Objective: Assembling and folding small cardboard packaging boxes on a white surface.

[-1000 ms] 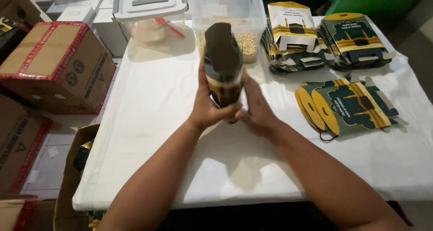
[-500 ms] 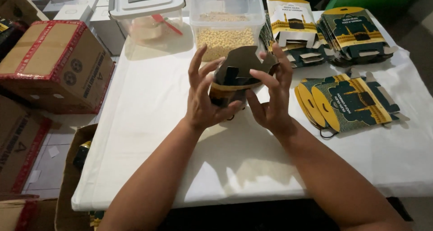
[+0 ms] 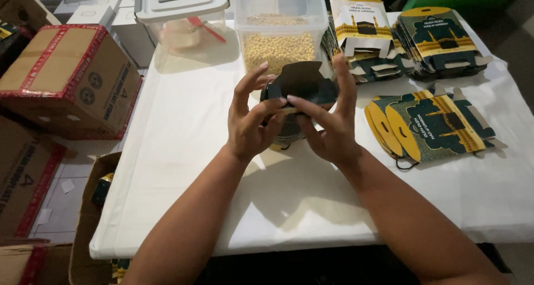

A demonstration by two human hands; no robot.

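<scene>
Carton [image 3: 300, 87], dark printed gift box, is held above the table's [image 3: 183, 151] middle toward the far edge, left hand [image 3: 253, 126] and right hand [image 3: 331, 124] both gripping it; I'd pinch the flaps squarely, folding along creases.

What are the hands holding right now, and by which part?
Both hands, left hand and right hand, hold a dark folding carton by its sides, fingers on its open top flaps.
</scene>
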